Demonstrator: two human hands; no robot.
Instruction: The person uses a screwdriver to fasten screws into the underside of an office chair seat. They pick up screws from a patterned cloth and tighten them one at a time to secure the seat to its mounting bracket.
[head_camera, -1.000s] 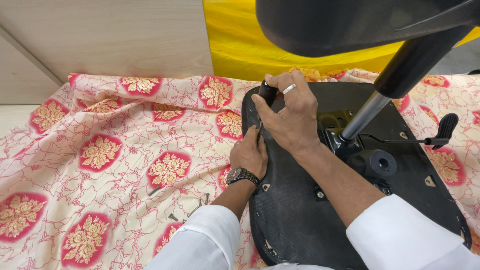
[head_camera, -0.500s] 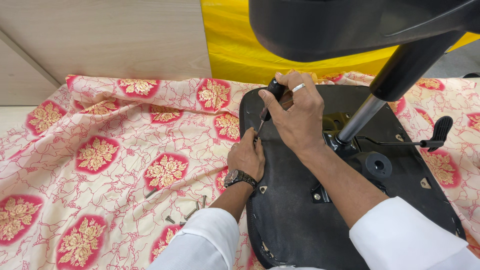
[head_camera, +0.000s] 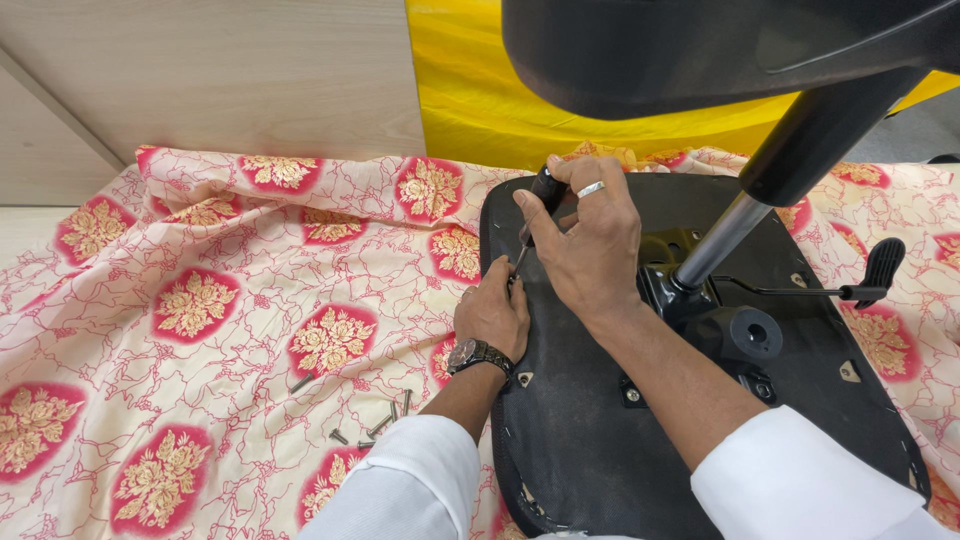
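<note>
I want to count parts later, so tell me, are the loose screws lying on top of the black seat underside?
No, the loose screws lie on the flowered cloth, left of the black seat underside.

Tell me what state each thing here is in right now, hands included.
Right hand: closed around a screwdriver's dark handle.
Screwdriver: tilted, tip down at the seat's edge.
Left hand: resting flat at the seat's edge, by the tip.
Chair seat: upside down on the cloth.
Screws: loose on the cloth.
Floral cloth: spread out, wrinkled.
</note>
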